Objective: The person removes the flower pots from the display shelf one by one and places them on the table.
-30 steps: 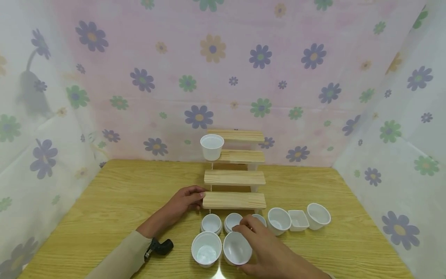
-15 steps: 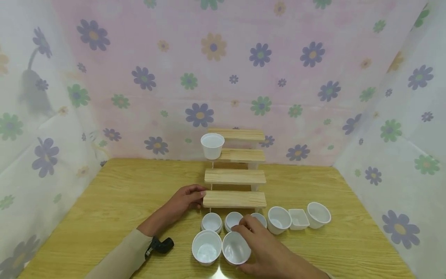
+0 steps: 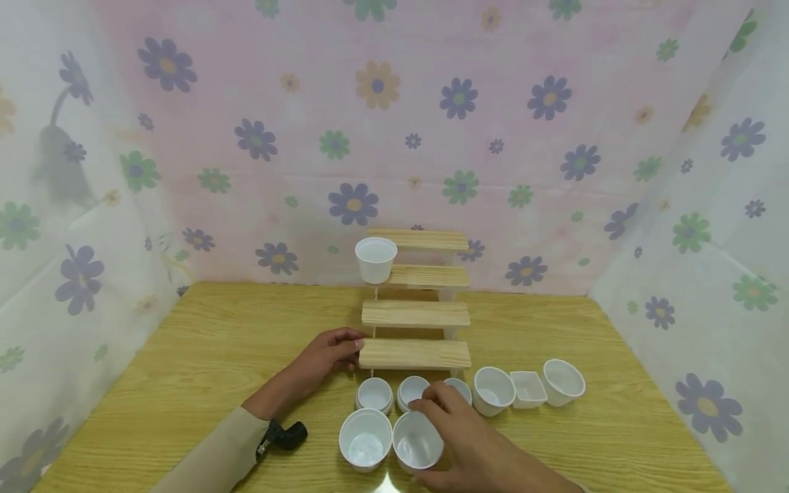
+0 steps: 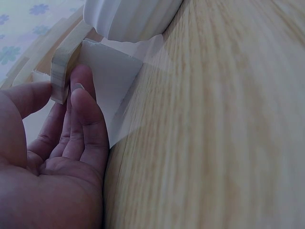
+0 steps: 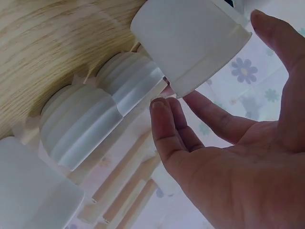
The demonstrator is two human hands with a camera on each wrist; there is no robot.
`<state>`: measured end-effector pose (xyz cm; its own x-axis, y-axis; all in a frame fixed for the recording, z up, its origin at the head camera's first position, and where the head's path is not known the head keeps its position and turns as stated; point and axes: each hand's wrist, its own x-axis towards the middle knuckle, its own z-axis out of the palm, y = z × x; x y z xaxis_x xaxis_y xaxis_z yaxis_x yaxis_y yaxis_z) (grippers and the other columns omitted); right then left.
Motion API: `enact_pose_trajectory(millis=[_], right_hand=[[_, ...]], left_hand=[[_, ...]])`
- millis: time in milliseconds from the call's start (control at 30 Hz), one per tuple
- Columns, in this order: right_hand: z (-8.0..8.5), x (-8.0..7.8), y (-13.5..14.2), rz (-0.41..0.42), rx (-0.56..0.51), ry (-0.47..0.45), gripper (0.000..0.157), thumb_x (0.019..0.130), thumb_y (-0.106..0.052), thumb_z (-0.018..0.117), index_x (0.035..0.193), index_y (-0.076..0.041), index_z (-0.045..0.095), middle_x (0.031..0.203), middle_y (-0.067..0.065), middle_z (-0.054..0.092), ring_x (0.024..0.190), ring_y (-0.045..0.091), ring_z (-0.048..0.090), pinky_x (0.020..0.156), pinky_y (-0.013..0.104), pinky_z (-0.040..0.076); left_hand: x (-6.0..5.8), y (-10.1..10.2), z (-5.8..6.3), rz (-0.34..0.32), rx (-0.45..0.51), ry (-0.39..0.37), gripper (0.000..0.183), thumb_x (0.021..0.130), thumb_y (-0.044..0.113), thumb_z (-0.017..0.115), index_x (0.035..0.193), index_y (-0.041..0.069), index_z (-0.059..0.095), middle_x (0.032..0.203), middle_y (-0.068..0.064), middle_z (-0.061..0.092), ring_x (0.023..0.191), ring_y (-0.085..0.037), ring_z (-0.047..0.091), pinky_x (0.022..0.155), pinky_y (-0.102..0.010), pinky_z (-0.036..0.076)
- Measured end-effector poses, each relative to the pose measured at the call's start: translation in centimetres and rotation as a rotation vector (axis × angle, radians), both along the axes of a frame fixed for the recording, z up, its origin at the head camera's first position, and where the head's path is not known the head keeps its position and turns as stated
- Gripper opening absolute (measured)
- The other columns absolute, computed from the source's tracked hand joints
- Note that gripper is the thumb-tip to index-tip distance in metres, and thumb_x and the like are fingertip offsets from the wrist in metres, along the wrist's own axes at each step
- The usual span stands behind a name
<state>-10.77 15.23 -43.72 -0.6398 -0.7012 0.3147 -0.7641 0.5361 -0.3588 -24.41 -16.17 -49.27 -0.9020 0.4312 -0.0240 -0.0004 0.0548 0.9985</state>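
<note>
In the head view a tiered wooden display stand (image 3: 416,313) with white side panels stands mid-table. My left hand (image 3: 333,349) grips the left end of its lowest board (image 4: 66,67), thumb on one face and fingers behind. My right hand (image 3: 459,431) spans a round white cup (image 3: 418,440), with fingers at the far rim and thumb at the near rim. In the right wrist view, this cup (image 5: 190,47) lies between thumb and fingertips. A similar white cup (image 3: 365,438) is just left of it. Another white cup (image 3: 376,260) sits at the stand's upper left.
Small ribbed white bowls (image 3: 374,394) line the stand's front; the right hand partly hides one bowl (image 3: 457,389). To the right are a round cup (image 3: 493,390), a square dish (image 3: 528,389) and a tilted cup (image 3: 564,381). Flowered cloth (image 3: 277,205) surrounds the table (image 3: 203,356).
The cup at my right hand has shifted very slightly left. My right thumb has moved a little at its near rim. The left hand keeps its hold on the stand.
</note>
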Motion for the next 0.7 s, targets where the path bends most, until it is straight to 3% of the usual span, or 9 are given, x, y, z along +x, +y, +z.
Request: enact_pose_trajectory(millis=[300,533,700], right_hand=[[1.0,-0.6,-0.1,-0.026,-0.050,0.124,0.074,0.083,-0.045,0.093,0.140,-0.011,0.059,0.133,0.000,0.050,0.113,0.012,0.055,0.092,0.032,0.055],[1.7,-1.0,-0.1,-0.031,-0.081,0.109,0.071,0.083,-0.039,0.093,0.138,-0.011,0.060,0.134,-0.001,0.049,0.118,0.012,0.054,0.096,0.033,0.055],[2.3,-1.5,-0.2,-0.038,-0.105,0.069,0.068,0.084,-0.033,0.093,0.139,-0.014,0.059,0.131,-0.001,0.050,0.112,0.014,0.056,0.091,0.032,0.055]], left_hand=[[-0.3,0.1,0.1,-0.011,0.009,0.013,0.043,0.111,0.025,0.060,0.139,-0.007,0.060,0.102,-0.007,0.068,0.091,-0.018,0.065,0.080,-0.029,0.057],[-0.2,-0.1,0.0,-0.011,0.004,0.009,0.042,0.111,0.024,0.060,0.139,-0.008,0.060,0.103,-0.007,0.068,0.091,-0.017,0.065,0.080,-0.028,0.057],[-0.1,-0.2,0.1,-0.020,0.008,0.011,0.044,0.111,0.025,0.060,0.139,-0.008,0.060,0.103,-0.007,0.068,0.092,-0.017,0.065,0.081,-0.029,0.057]])
